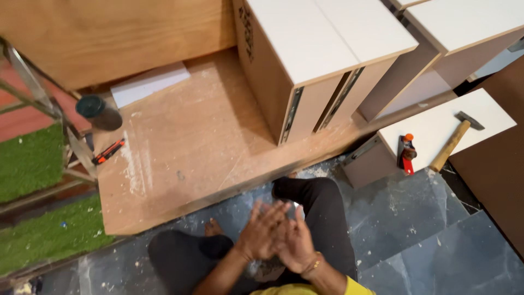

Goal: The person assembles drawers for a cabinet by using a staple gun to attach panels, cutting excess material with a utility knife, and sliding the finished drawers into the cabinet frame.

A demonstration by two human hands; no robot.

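My left hand (261, 232) and my right hand (297, 243) are pressed together, palm against palm, over my lap; both look blurred and I see nothing held between them. I sit cross-legged in dark trousers on a grey stone floor (426, 229). In front of my knees lies a large plywood sheet (191, 142). On its far right part stands a white-topped drawer cabinet (322, 60) with metal slide rails on its sides.
A hammer (456, 142) and a red-and-black tool (406, 153) lie on a white box (436, 123) at the right. An orange utility knife (108, 151) and a dark cylinder (98, 111) lie at the sheet's left. Green turf (33, 158) borders the left.
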